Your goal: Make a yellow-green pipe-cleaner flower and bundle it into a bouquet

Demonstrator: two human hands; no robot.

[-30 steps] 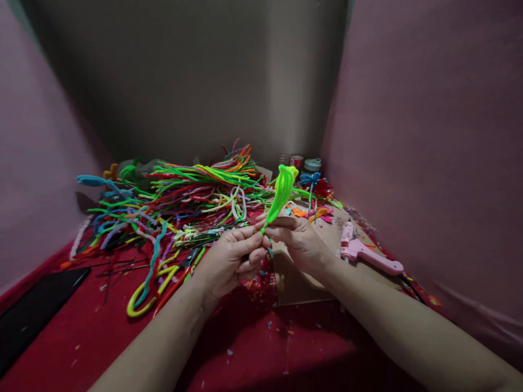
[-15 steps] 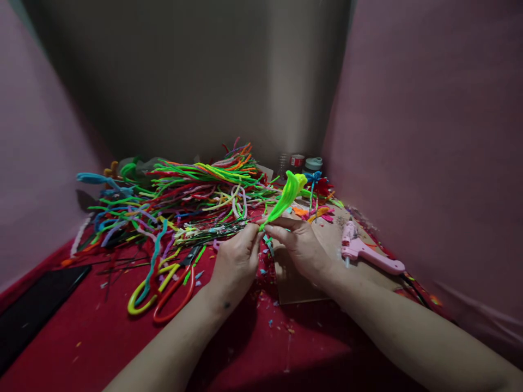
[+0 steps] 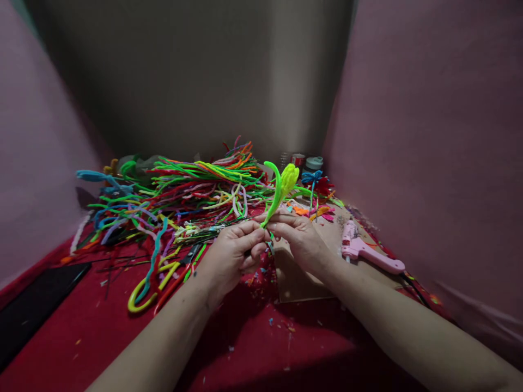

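Observation:
Between my two hands stands a pipe-cleaner flower [image 3: 289, 178] with a yellow head and a bright green leaf [image 3: 277, 190] curving up on its left. My left hand [image 3: 237, 250] is closed, its thumb and fingers pinching the base of the green stem. From the other side my right hand [image 3: 300, 239] also pinches the stem, fingers pointing left. The fingertips of both hands meet there and hide the lowest part of the flower. Scissors [image 3: 171, 283] with yellow and red handles lie left of my left hand, partly covered by it.
A heap of many-coloured pipe cleaners [image 3: 196, 185] spreads behind my hands. At the right a pink glue gun [image 3: 368, 253] rests on cardboard [image 3: 302, 283]. A black flat object [image 3: 36, 305] lies at the left on the red cloth [image 3: 278, 354]. A lidded jar [image 3: 314, 163] stands behind.
The flower has turned, so the green leaf now stands apart from the yellow head, to its left. My left hand has rolled and shifted slightly left, covering more of the scissors.

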